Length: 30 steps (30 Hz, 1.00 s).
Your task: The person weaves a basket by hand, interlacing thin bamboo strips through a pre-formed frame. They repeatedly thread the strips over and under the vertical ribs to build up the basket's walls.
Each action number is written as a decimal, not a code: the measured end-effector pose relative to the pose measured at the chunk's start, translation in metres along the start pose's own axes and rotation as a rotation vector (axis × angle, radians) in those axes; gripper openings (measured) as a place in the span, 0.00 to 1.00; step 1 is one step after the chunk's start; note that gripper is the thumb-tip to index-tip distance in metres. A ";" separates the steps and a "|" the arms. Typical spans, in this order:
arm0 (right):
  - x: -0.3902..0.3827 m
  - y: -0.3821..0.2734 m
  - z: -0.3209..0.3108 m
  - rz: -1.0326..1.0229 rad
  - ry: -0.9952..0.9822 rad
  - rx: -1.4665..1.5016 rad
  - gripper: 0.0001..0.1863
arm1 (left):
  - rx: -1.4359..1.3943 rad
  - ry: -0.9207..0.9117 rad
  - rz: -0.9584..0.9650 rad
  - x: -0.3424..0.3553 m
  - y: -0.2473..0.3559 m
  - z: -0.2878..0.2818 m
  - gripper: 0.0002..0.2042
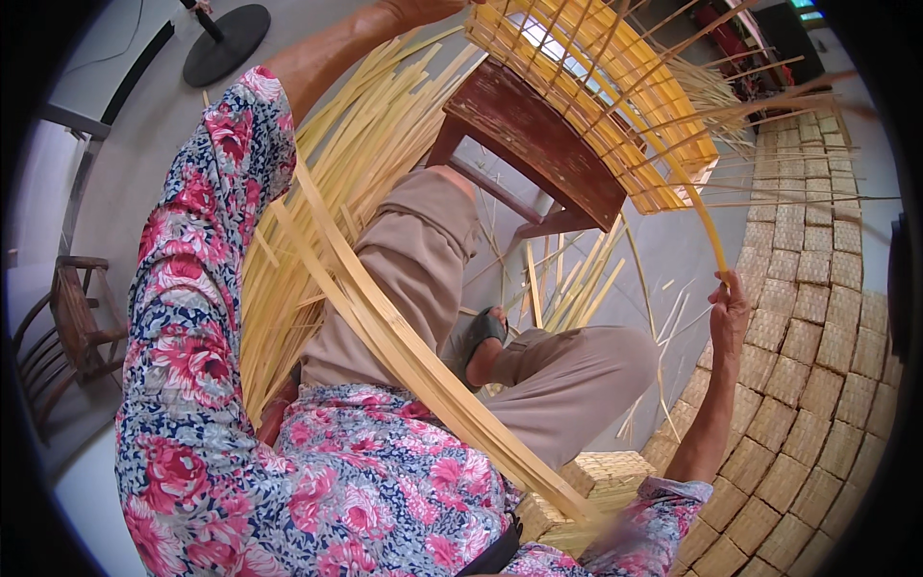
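Note:
A partly woven yellow bamboo basket [678, 120], with loose spokes sticking out, rests over a worn red wooden bench [524, 144]. At the top edge of the view, my left hand [452, 7] reaches to the basket's upper corner, mostly cut off by the frame. My right hand [728, 303], at the right, is closed on a yellow strip [710, 231] that runs down from the basket's lower right end. A bundle of long pale strips [385, 341] lies diagonally across my lap.
Piles of split strips [279, 317] lie at my left and under the bench. A wooden chair [77, 317] stands at far left, a black round stand base [216, 48] at top left. Stacked woven pieces [803, 337] cover the floor at right.

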State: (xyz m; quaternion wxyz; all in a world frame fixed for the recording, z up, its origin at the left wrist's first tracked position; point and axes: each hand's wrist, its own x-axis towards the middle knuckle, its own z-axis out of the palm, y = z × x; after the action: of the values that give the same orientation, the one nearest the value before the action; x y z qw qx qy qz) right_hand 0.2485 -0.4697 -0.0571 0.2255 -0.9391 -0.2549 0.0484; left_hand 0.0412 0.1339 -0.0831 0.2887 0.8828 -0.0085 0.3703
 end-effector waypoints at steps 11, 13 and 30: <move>-0.005 0.010 0.005 -0.245 0.246 -0.383 0.19 | 0.259 -0.011 0.165 -0.002 -0.021 0.043 0.06; -0.011 -0.025 0.007 -0.364 0.397 -0.453 0.20 | 0.208 -0.003 0.183 -0.009 -0.019 0.039 0.06; 0.055 -0.061 0.119 0.250 0.221 1.620 0.23 | -0.046 0.211 -0.202 -0.019 0.040 0.052 0.07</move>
State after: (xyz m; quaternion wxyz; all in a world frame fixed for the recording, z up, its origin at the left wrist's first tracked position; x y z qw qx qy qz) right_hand 0.2437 -0.3474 -0.1346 0.8492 -0.5063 -0.0109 0.1495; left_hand 0.0520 0.0700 -0.1041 0.3440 0.8284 0.1021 0.4300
